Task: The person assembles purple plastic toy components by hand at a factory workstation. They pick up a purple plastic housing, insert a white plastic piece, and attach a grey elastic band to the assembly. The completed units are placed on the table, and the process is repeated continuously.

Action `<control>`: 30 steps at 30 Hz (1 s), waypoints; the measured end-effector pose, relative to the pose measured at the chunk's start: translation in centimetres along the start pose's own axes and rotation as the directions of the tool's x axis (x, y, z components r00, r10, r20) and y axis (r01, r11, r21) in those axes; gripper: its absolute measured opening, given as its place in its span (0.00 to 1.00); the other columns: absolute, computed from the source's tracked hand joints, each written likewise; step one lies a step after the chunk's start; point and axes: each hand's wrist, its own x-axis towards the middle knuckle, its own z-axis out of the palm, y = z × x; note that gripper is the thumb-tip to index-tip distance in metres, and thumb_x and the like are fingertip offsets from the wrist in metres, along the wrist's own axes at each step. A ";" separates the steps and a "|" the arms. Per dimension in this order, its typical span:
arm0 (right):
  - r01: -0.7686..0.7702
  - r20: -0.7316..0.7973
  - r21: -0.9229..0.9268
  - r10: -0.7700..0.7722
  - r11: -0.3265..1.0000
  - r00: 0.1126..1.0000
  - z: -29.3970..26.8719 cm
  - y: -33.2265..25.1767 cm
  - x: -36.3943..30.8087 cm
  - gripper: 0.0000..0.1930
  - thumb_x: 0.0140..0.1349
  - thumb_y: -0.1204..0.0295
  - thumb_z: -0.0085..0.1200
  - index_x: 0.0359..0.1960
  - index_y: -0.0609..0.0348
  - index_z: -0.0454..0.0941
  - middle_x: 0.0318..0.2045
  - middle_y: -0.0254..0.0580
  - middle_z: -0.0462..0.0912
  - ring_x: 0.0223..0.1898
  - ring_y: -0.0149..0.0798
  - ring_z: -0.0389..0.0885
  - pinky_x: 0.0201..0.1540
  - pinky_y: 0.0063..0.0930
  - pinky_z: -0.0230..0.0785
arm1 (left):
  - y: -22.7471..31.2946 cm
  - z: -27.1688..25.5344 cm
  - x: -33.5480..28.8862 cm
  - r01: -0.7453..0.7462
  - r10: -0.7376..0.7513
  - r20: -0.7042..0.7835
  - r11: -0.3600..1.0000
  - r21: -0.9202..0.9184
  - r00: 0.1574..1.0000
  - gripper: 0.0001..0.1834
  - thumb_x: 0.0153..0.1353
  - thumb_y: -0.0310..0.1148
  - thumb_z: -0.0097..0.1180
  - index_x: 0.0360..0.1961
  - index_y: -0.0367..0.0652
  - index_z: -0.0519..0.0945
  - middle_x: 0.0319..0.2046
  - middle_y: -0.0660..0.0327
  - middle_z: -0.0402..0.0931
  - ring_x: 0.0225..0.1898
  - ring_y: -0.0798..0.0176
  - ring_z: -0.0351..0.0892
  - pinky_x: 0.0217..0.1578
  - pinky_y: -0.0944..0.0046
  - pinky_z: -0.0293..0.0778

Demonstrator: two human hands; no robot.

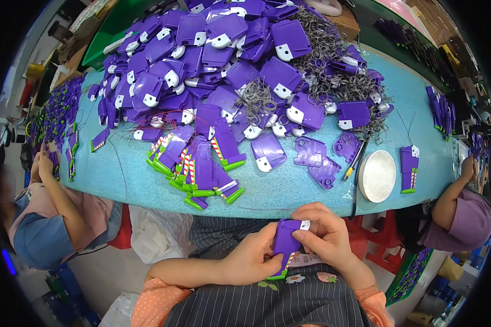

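Observation:
Close to my apron, in front of the table edge, both hands grip one purple plastic toy part [283, 240] with a green foot, a striped red, white and yellow side and a white corner. My left hand [248, 259] pinches its left side and lower end. The fingers of my right hand [327, 234] close round the upper right, with the thumb by the white corner. Just past the table edge lie similar parts with green feet [202, 169] in a loose stack. A lone purple shell [268, 152] with a white corner rests to their right.
A large heap of purple shells [202, 60] covers the back, with tangled grey wire-like rings [327, 60] on its right. A white bowl [377, 175], a yellow-tipped tool [350, 171] and loose purple pieces [311, 152] lie at right. Other people [60, 218] sit on both sides.

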 end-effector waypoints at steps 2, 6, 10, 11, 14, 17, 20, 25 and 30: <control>-0.006 -0.009 -0.028 0.005 1.000 1.000 0.2 0.0 -0.1 0.14 0.55 0.83 0.54 0.44 0.67 0.72 0.44 0.44 0.70 0.26 0.22 0.74 0.23 0.13 0.66 | -0.3 0.1 0.0 -0.049 0.050 -0.022 0.997 0.066 0.998 0.19 0.59 0.21 0.48 0.52 0.34 0.61 0.36 0.59 0.74 0.37 0.71 0.76 0.34 0.69 0.74; -0.047 -0.095 0.015 0.048 0.999 0.994 0.6 -0.7 -0.8 0.19 0.54 0.83 0.55 0.48 0.66 0.67 0.45 0.44 0.69 0.27 0.23 0.75 0.24 0.13 0.67 | 0.0 0.1 0.5 -0.097 0.108 -0.035 0.970 0.221 0.994 0.15 0.62 0.29 0.48 0.48 0.34 0.64 0.30 0.56 0.76 0.30 0.66 0.79 0.28 0.66 0.73; 0.086 -0.243 0.166 -0.044 0.982 0.969 0.7 0.0 -1.0 0.24 0.53 0.82 0.57 0.51 0.63 0.62 0.44 0.42 0.68 0.31 0.25 0.76 0.26 0.14 0.69 | 1.1 0.3 0.4 -0.159 0.194 -0.027 0.868 0.471 0.981 0.16 0.66 0.34 0.41 0.49 0.33 0.65 0.28 0.57 0.78 0.28 0.65 0.80 0.28 0.68 0.74; 0.020 -0.202 0.284 0.040 0.959 0.979 0.5 0.1 -0.9 0.24 0.53 0.82 0.58 0.50 0.63 0.63 0.44 0.41 0.68 0.32 0.25 0.75 0.27 0.15 0.70 | 1.2 0.3 0.3 -0.185 0.220 -0.008 0.840 0.510 0.976 0.17 0.67 0.34 0.38 0.51 0.32 0.66 0.29 0.58 0.79 0.29 0.67 0.80 0.30 0.69 0.74; -0.110 -0.052 0.550 0.165 0.828 0.985 0.1 0.4 -0.9 0.19 0.53 0.80 0.58 0.46 0.60 0.65 0.40 0.37 0.69 0.34 0.26 0.73 0.32 0.18 0.69 | 1.0 0.3 0.5 -0.281 0.311 0.022 0.825 0.490 0.950 0.14 0.65 0.32 0.43 0.47 0.33 0.65 0.26 0.52 0.76 0.24 0.55 0.80 0.24 0.62 0.72; -0.080 0.051 0.696 0.062 0.713 0.997 0.2 1.9 -0.9 0.09 0.55 0.79 0.56 0.34 0.57 0.69 0.35 0.34 0.70 0.35 0.26 0.70 0.39 0.21 0.65 | 1.5 0.0 0.6 -0.315 0.324 0.081 0.783 0.537 0.943 0.14 0.64 0.31 0.45 0.48 0.33 0.65 0.25 0.53 0.76 0.24 0.58 0.80 0.24 0.64 0.72; -0.082 -0.004 0.614 0.108 0.785 0.994 0.7 1.0 -0.5 0.11 0.52 0.77 0.59 0.29 0.54 0.66 0.30 0.32 0.66 0.35 0.32 0.64 0.43 0.27 0.59 | 0.7 -0.3 0.7 -0.375 0.397 0.074 0.767 0.520 0.915 0.15 0.63 0.29 0.46 0.48 0.33 0.64 0.25 0.56 0.76 0.23 0.63 0.78 0.23 0.66 0.71; 0.283 -0.141 -0.090 -0.293 0.955 0.946 0.7 1.4 -0.6 0.10 0.51 0.78 0.60 0.30 0.59 0.69 0.29 0.37 0.70 0.33 0.30 0.70 0.36 0.24 0.63 | -0.2 -1.4 2.0 -0.303 0.301 0.076 0.849 0.434 0.951 0.14 0.61 0.28 0.49 0.47 0.34 0.67 0.29 0.58 0.76 0.29 0.66 0.77 0.29 0.66 0.71; 0.365 0.029 -0.369 -0.382 0.855 0.924 -2.2 0.2 0.0 0.14 0.45 0.73 0.66 0.30 0.60 0.73 0.24 0.38 0.72 0.24 0.31 0.69 0.28 0.24 0.63 | 2.1 -1.6 3.6 -0.362 0.326 0.159 0.801 0.477 0.932 0.09 0.59 0.28 0.52 0.40 0.37 0.74 0.35 0.57 0.76 0.38 0.60 0.77 0.41 0.62 0.71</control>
